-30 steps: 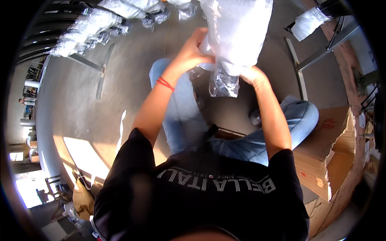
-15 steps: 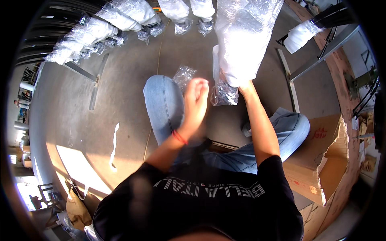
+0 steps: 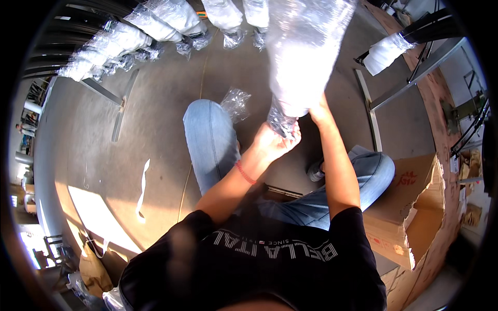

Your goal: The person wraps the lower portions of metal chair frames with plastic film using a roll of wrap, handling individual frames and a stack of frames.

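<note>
A long bundle wrapped in white padding and clear plastic film [image 3: 300, 67] hangs down in front of me, its lower end over my lap. My left hand [image 3: 277, 140], with a red bracelet on its wrist, is closed on the gathered plastic film [image 3: 281, 123] at the bundle's lower tip. Against the bundle's lower right side lies my right hand [image 3: 320, 111]; its fingers pass out of sight behind the wrapping. A loose piece of crumpled clear film [image 3: 236, 105] is beside my left knee.
Several wrapped ends [image 3: 168, 23] hang in a row at the upper left; another wrapped end [image 3: 386, 53] is at the upper right. Metal stand legs [image 3: 371, 103] rest on the floor. A torn cardboard box [image 3: 399, 207] stands right of my knee. A white strip [image 3: 142, 189] lies left.
My left hand has moved right, from beside the bundle onto the film at its lower tip, and has closed there. My right hand stays at the bundle's right side.
</note>
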Available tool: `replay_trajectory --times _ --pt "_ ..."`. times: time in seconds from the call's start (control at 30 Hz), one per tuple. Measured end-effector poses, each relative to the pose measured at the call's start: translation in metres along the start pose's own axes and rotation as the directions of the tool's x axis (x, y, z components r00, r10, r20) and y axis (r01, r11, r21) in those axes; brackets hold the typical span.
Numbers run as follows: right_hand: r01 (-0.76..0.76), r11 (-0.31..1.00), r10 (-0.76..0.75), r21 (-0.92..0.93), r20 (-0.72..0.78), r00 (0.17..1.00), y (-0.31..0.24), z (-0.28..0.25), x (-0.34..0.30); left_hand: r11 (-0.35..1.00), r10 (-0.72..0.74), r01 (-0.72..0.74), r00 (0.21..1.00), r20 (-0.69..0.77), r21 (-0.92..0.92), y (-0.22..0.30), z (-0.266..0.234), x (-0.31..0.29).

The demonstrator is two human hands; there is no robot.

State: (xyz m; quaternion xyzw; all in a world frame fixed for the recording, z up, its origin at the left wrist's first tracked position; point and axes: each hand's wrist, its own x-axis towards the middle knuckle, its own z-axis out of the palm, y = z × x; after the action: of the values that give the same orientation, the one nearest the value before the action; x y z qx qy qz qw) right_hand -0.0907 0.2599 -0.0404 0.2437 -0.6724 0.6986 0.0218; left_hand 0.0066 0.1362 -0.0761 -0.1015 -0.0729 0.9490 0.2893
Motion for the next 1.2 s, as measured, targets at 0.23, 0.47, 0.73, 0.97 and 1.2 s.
replay_trajectory --times 0.23,0.47,0.73,0.97,1.2 --pt "-0.340 0.752 0.274 0.565 0.201 0.941 -0.016 -0.039 -0.072 0.890 0.243 -0.198 0.968 -0.058 0.412 0.020 0.012 -0.014" --pt "-0.352 0.564 0.327 0.747 0.190 0.926 -0.011 -0.028 -0.108 -0.116 0.512 -0.432 0.746 0.426 0.894 -0.006 0.048 -0.037" --pt "-0.368 0.500 0.237 0.784 0.285 0.929 -0.060 -0.009 -0.122 0.179 -0.228 -0.317 0.907 0.353 0.931 0.055 0.043 0.015" --pt "-0.305 0.787 0.069 0.537 0.413 0.908 -0.127 0.037 -0.135 0.239 -0.337 -0.189 0.904 0.264 0.952 0.027 0.063 0.023" --pt "0.076 0.838 -0.310 0.541 0.356 0.881 -0.135 0.050 -0.149 0.103 -0.468 -0.266 0.838 0.283 0.958 0.050 0.067 0.053"
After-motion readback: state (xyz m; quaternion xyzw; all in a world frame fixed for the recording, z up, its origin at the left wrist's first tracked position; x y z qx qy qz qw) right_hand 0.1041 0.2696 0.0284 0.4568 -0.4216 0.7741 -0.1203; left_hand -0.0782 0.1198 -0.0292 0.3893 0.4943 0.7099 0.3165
